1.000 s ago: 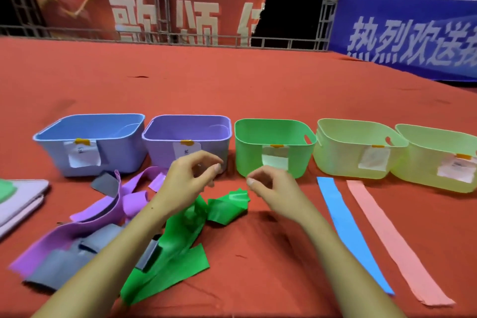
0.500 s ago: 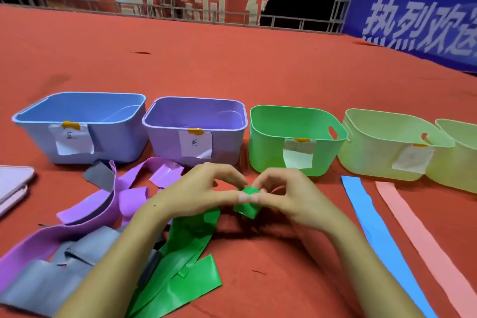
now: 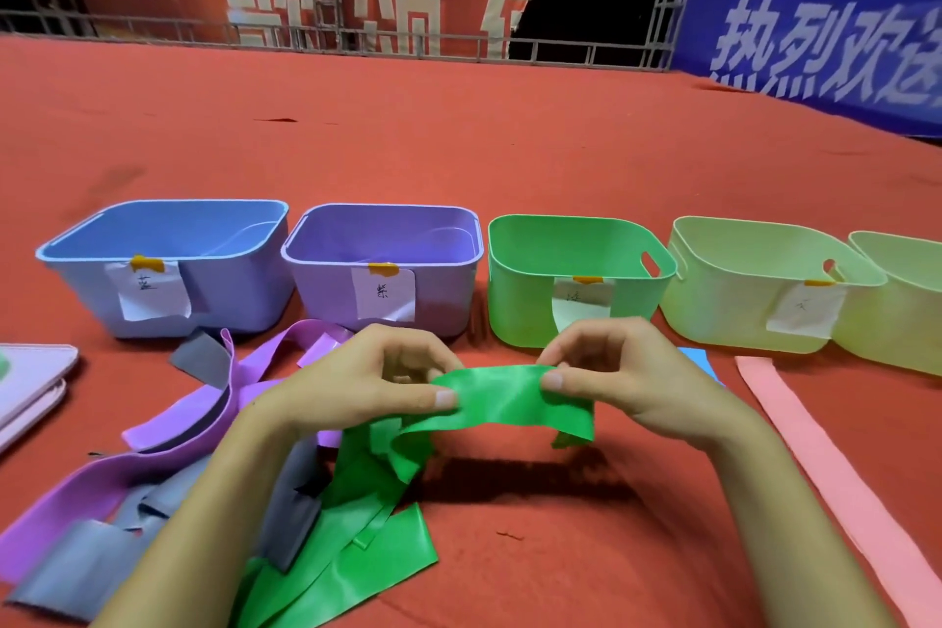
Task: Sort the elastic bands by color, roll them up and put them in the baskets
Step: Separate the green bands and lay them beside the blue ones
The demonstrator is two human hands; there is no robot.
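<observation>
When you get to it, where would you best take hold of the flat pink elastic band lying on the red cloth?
Probably the pink elastic band's far end, near the pale green plastic baskets. It lies flat, straight and unobstructed, so pinch that squared end from above with the right hand, then roll toward yourself.

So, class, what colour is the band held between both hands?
Green: the band stretches between the left hand and right hand, clearest in the head view.
</observation>
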